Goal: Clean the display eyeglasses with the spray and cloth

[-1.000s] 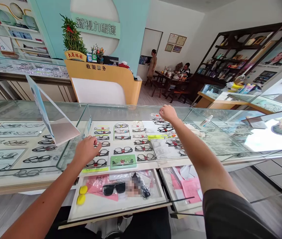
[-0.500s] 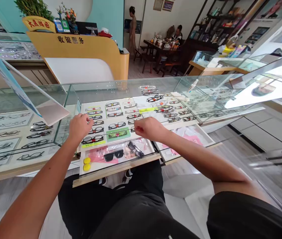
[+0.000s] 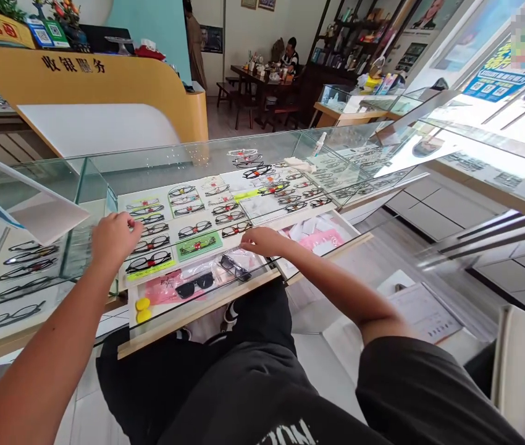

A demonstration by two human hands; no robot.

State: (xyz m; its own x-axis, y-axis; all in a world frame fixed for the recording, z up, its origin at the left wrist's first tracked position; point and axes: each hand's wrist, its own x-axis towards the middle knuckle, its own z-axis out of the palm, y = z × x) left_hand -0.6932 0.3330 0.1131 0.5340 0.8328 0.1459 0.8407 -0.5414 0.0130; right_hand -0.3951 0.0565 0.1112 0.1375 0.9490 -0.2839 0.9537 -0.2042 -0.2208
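My left hand [image 3: 114,238] rests with curled fingers on the top of the glass display case [image 3: 197,157], above rows of eyeglass frames [image 3: 193,228]. It holds nothing that I can see. My right hand [image 3: 260,241] lies flat at the case's front edge, fingers pointing left, just above a pulled-out drawer [image 3: 183,321]. That drawer holds black sunglasses [image 3: 195,284], a bagged dark pair [image 3: 235,267], pink paper [image 3: 160,289] and two yellow pieces [image 3: 142,309]. A green card [image 3: 197,245] with one frame sits in the case between my hands.
A second open drawer [image 3: 331,232] with pink papers is to the right. A tilted sign board [image 3: 26,210] and a spray bottle [image 3: 319,143] stand on the glass. Behind are a yellow counter [image 3: 105,80] and people at a table [image 3: 285,59]. A paper [image 3: 424,312] lies low right.
My right hand drew back from the far edge of the glass top to the case's front edge. My head tilted down and turned right. My left hand stayed on the glass.
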